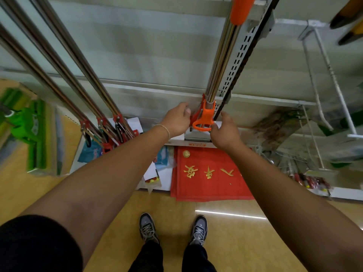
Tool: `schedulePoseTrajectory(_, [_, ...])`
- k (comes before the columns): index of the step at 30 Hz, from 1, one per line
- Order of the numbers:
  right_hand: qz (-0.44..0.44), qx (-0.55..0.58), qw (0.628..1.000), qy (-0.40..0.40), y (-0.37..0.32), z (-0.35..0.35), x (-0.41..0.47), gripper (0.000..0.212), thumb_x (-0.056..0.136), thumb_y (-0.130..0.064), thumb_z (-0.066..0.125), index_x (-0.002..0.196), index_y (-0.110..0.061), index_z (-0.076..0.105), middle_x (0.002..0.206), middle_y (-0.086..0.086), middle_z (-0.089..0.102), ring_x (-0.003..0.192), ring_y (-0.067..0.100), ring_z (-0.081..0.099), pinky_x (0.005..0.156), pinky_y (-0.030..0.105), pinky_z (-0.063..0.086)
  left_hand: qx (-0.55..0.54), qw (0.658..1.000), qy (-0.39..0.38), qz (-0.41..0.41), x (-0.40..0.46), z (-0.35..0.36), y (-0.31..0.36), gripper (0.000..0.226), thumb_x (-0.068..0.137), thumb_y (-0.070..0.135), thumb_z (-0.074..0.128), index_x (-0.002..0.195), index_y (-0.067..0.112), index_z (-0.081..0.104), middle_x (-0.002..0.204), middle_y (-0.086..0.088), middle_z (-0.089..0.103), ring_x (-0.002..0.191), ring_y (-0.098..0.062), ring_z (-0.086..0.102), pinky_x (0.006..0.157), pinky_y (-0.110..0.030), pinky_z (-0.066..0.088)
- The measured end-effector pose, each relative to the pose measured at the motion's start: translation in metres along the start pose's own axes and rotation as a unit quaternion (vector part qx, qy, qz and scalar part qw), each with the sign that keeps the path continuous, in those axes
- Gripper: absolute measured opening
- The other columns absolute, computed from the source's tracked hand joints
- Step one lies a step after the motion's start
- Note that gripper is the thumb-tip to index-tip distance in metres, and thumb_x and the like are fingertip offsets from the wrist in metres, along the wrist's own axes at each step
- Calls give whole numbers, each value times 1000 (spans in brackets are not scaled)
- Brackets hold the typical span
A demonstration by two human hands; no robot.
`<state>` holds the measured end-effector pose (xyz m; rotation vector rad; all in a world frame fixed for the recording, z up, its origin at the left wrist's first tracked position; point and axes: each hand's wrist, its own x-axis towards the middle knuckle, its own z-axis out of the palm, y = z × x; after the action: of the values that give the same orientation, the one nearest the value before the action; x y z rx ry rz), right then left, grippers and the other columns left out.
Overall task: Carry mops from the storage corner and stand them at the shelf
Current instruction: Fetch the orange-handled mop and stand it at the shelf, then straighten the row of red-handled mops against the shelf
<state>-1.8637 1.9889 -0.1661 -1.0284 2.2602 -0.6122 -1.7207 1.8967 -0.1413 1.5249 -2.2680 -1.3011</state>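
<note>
A mop with a chrome pole [222, 59], an orange grip at the top and an orange lever [204, 118] near its foot stands upright against the grey shelf upright [240, 55]. My left hand [176, 119] reaches to the left side of the orange lever, fingers bent around its edge. My right hand [225, 132] sits at the lever's right side, thumb raised, fingers hidden behind the hand. Three more chrome mops with red levers [110, 126] lean on the shelf to the left.
A red mat with gold characters [210, 173] lies on the low shelf base under my hands. Green mop heads in packaging [33, 134] stand at the left. Brooms and white poles [334, 85] crowd the right. My shoes [172, 228] stand on tan floor.
</note>
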Motion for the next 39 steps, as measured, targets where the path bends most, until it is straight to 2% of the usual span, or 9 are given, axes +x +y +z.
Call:
schedulePoseTrajectory(7, [-34,17,999,17,-42,-9,-32,35,97,-20,49,132,-18,49,121,11,63,107,32,61,85,40,51,29,999,-6,35,-29,-48,4,48,105,29,33,150,13,30,140,-19,50,127,-35,48,106,-37,39])
schedulePoseTrajectory(12, [-63,10,997,48,-80,-20,-48,42,99,-18,46,139,-5,45,137,20,55,127,39,51,103,40,41,72,994,-1,86,-49,-88,11,49,105,31,35,149,11,31,149,-15,43,136,-32,41,111,-37,34])
schedulePoseTrajectory(15, [-49,20,997,63,-111,-23,-60,50,96,-24,49,144,-11,42,136,18,55,120,37,56,101,37,45,78,990,7,118,-61,-111,8,50,105,32,36,150,12,30,150,-14,42,137,-30,41,111,-36,33])
schedulePoseTrajectory(18, [-43,42,996,59,-136,-20,-66,63,90,-34,49,150,-20,35,144,18,49,122,35,56,104,47,48,83,988,10,134,-68,-129,1,50,105,32,37,150,12,31,150,-15,42,136,-30,43,110,-35,33])
schedulePoseTrajectory(22, [-57,28,996,65,-168,-16,-83,62,98,-25,52,154,-15,27,154,16,37,139,33,41,114,42,37,77,987,18,140,-80,-151,-7,50,105,33,36,150,13,31,149,-14,43,136,-29,42,110,-35,33])
schedulePoseTrajectory(31, [-117,11,993,23,-204,21,-80,60,100,-28,51,154,-13,29,154,15,37,140,31,39,114,42,34,44,990,60,121,-100,-185,-39,44,105,31,35,146,16,39,147,-8,47,136,-24,43,109,-30,32])
schedulePoseTrajectory(33, [-131,7,991,0,-209,31,-73,59,101,-28,51,153,-12,30,154,15,38,140,31,39,114,40,33,42,990,82,106,-104,-192,-49,41,105,30,37,142,16,45,142,-6,52,130,-22,48,105,-28,35])
schedulePoseTrajectory(36, [-154,-3,988,-27,-219,46,-65,57,101,-28,51,152,-13,32,153,15,40,138,32,42,112,39,35,32,989,124,68,-112,-201,-65,33,102,28,45,131,16,56,121,-5,64,103,-18,60,88,-26,45])
schedulePoseTrajectory(39, [-169,-5,984,-56,-231,61,-61,56,101,-27,51,152,-13,33,153,14,41,138,31,42,111,39,37,47,984,169,28,-117,-213,-86,22,98,23,50,114,16,65,101,-2,68,87,-16,61,77,-24,45])
